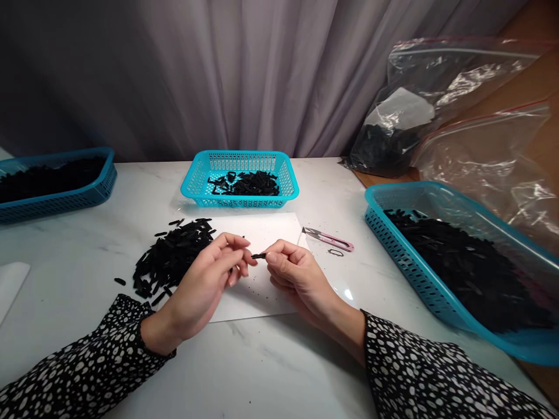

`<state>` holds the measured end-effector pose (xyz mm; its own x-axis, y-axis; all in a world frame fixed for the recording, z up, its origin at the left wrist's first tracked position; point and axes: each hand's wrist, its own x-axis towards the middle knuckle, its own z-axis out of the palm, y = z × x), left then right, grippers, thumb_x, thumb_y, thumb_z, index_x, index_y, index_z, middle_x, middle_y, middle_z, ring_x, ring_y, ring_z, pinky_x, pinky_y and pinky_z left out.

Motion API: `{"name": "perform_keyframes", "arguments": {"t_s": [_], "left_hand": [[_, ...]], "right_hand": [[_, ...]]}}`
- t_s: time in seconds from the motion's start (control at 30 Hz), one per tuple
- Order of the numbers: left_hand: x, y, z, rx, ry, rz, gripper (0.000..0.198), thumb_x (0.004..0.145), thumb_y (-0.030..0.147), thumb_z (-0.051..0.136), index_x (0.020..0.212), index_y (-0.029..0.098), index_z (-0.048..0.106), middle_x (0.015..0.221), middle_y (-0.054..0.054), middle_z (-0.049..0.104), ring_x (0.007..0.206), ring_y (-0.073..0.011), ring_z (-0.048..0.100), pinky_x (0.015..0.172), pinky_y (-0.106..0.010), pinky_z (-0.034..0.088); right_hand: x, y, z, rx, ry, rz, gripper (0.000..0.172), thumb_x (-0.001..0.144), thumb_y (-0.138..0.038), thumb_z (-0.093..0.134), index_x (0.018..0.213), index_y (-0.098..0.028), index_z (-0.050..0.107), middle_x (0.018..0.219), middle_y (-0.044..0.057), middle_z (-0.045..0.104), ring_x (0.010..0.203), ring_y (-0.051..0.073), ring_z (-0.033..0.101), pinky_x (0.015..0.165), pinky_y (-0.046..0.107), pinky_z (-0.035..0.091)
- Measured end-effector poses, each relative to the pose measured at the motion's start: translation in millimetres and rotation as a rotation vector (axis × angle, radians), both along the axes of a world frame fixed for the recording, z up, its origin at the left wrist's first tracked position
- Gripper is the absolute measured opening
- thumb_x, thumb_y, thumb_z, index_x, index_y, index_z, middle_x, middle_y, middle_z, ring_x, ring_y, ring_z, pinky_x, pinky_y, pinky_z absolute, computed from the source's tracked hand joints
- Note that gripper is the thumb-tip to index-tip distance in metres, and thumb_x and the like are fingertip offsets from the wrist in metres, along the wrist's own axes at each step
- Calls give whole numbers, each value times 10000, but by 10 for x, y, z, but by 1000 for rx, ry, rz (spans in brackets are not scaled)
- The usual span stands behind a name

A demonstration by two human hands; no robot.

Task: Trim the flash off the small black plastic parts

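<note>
Over a white sheet of paper (244, 305), my right hand (297, 273) pinches a small narrow black piece (258, 256) between thumb and forefinger. My left hand (213, 270) is just left of it, fingers loosely curved and apart. One of its fingertips is close to the piece's free end; whether they touch I cannot tell. A heap of similar black pieces (168, 256) lies beside my left hand, partly covered by it. To the right of the paper are pink-handled thread snips (329, 238) and a thin dark loop (336, 252).
A small blue basket (239, 202) holding black pieces stands behind the paper. Larger blue baskets of black pieces stand at left (98, 192) and right (404, 273). Clear zip bags (393, 134) lean at the back right, before a grey curtain (244, 75).
</note>
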<state>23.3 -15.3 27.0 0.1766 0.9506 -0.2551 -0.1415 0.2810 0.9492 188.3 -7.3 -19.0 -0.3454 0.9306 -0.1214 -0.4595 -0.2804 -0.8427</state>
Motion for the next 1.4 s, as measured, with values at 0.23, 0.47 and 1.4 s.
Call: {"name": "perform_keyframes", "arguments": {"t_s": [0.23, 0.47, 1.4], "left_hand": [[24, 21, -66, 33, 2, 169, 274, 811, 147, 675, 1051, 195, 554, 912, -10, 694, 753, -130, 652, 789, -306, 501], [-23, 66, -54, 94, -33, 159, 244, 714, 262, 830, 799, 151, 631, 729, -27, 705, 573, -97, 574, 521, -218, 423], [-3, -6, -18, 254, 211, -35, 307, 842, 187, 682, 1099, 199, 515, 707, 49, 621, 589, -117, 641, 528, -229, 520]], "right_hand": [[2, 16, -32, 45, -42, -72, 216, 747, -362, 808, 819, -187, 705, 507, -111, 308, 445, 62, 150, 438, 260, 108], [10, 13, -48, 91, -107, -99, 201, 753, -356, 803, 829, -197, 707, 506, -105, 313, 454, 71, 189, 443, 258, 141], [4, 14, -1, -21, -64, 70, 357, 800, -503, 738, 738, -193, 572, 482, -124, 263, 436, 61, 106, 426, 246, 91]]}}
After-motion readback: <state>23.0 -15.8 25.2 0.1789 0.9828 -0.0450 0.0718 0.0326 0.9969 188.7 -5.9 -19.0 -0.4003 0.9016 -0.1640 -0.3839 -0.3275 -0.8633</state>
